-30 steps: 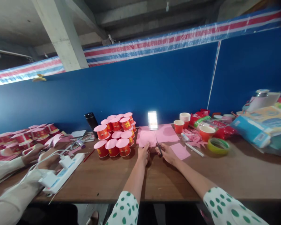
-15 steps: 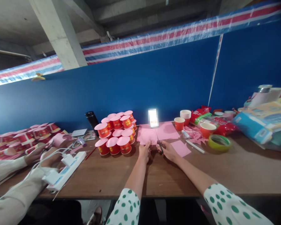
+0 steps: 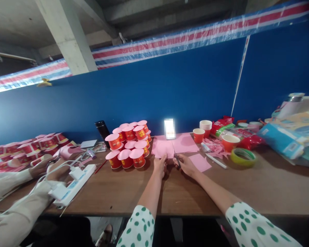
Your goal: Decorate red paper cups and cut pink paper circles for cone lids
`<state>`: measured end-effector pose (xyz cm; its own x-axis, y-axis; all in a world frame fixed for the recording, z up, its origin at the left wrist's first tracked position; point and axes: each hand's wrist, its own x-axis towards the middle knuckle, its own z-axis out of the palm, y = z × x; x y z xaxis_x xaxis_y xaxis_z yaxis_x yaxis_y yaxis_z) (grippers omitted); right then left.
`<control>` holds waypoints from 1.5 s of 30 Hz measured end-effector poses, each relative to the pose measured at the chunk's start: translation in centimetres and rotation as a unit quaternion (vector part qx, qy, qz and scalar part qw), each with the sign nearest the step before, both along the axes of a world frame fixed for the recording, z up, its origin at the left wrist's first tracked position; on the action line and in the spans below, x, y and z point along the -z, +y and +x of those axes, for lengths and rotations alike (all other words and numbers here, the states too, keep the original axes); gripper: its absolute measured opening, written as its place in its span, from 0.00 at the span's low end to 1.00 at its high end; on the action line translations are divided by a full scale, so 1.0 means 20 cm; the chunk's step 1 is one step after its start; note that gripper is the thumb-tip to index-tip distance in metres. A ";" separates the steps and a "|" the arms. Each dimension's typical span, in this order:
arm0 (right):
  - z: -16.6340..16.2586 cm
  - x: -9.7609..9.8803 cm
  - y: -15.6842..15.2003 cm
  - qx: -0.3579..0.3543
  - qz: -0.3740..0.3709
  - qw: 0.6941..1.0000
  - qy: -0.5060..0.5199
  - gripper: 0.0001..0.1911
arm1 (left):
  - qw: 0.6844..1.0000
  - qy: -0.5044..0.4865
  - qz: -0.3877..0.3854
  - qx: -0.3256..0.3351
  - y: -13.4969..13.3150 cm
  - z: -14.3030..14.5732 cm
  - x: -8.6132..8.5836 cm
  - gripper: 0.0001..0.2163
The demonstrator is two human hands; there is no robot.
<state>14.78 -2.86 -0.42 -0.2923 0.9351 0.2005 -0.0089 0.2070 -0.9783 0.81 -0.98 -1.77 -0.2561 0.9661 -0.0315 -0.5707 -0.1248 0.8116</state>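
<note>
My left hand (image 3: 160,166) pinches the near edge of a piece of pink paper (image 3: 165,148) with a round outline on it. My right hand (image 3: 184,165) is closed around the handles of a pair of scissors (image 3: 177,160). The scissor blades point away from me, at the right side of the pink paper. Behind and under it lie larger pink sheets (image 3: 186,142). A loose pink piece (image 3: 200,162) rests on the table just right of my right hand.
Stacked red paper cups (image 3: 125,159) with pink discs stand left of my hands. Rightward are more cups (image 3: 198,136), a white pen (image 3: 216,161), pink scraps and a tape roll (image 3: 243,157). Far left, a co-worker's hands are near a power strip (image 3: 74,185).
The whole view has shifted very slightly. My hands, the scissors and the paper keep nearly the same places relative to each other.
</note>
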 end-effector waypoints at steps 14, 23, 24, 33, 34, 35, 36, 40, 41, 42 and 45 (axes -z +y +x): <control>0.00 0.02 0.01 0.008 -0.013 1.000 -0.013 0.18 | 1.000 0.018 -0.006 -0.005 0.00 0.00 -0.01 0.21; 0.00 0.03 0.02 0.012 -0.017 1.000 -0.014 0.20 | 0.999 0.040 -0.017 -0.015 -0.02 0.00 -0.01 0.21; 0.00 0.02 0.02 0.013 -0.016 1.000 -0.016 0.20 | 0.999 0.041 -0.017 -0.015 -0.02 0.00 -0.01 0.22; 0.01 0.01 0.01 0.017 -0.009 1.000 -0.020 0.18 | 0.999 0.042 -0.019 -0.014 -0.02 0.00 -0.02 0.20; 0.01 0.01 0.00 0.018 -0.009 1.000 -0.020 0.18 | 0.999 0.042 -0.018 -0.013 -0.02 0.00 -0.02 0.20; 0.01 0.01 0.00 0.020 -0.008 1.000 -0.021 0.18 | 0.999 0.041 -0.017 -0.013 -0.02 0.00 -0.02 0.21; 0.01 0.01 0.00 0.021 -0.007 1.000 -0.023 0.18 | 0.999 0.042 -0.016 -0.014 -0.02 0.00 -0.02 0.21; 0.01 0.01 0.00 0.020 -0.001 0.999 -0.027 0.19 | 0.998 0.049 -0.024 -0.015 -0.01 0.00 0.00 0.21; 0.01 0.01 0.00 0.019 0.001 0.999 -0.028 0.19 | 0.998 0.051 -0.027 -0.015 -0.01 0.00 0.00 0.21; 0.01 0.02 0.01 0.018 0.002 0.999 -0.029 0.19 | 0.998 0.052 -0.029 -0.016 0.00 -0.01 0.01 0.21; 0.01 0.03 0.02 0.014 0.005 0.999 -0.028 0.19 | 0.998 0.057 -0.032 -0.016 0.00 -0.01 0.02 0.21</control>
<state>15.08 -2.56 -1.04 -0.2772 0.9411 0.1936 0.0521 0.2159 -0.9750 0.60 -0.91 -2.13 -0.2928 0.9542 -0.0623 -0.4699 -0.0868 0.8784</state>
